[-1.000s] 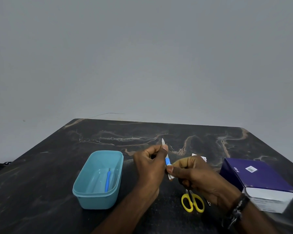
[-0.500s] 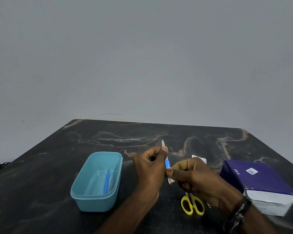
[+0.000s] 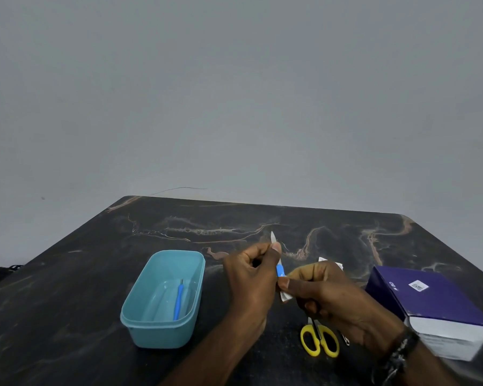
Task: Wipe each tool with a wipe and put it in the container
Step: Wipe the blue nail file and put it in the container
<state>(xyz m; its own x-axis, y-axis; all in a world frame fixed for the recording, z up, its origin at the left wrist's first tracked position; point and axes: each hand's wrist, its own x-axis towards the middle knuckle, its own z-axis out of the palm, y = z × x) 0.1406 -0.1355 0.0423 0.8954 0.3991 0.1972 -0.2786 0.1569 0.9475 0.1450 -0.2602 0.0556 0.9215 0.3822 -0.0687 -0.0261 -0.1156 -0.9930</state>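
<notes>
Scalpel (image 3: 279, 267) pinched between both hands

The single head camera looks forward and slightly down from the person's own position, close above the dark marble table (image 3: 101, 274), with a grey wall (image 3: 234, 93) filling the upper half.

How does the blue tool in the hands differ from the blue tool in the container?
The held blue tool stands nearly upright above the table, gripped by the left hand while the right hand pinches a wipe round it; the blue tool in the container lies flat, untouched. Both have blue handles.
</notes>
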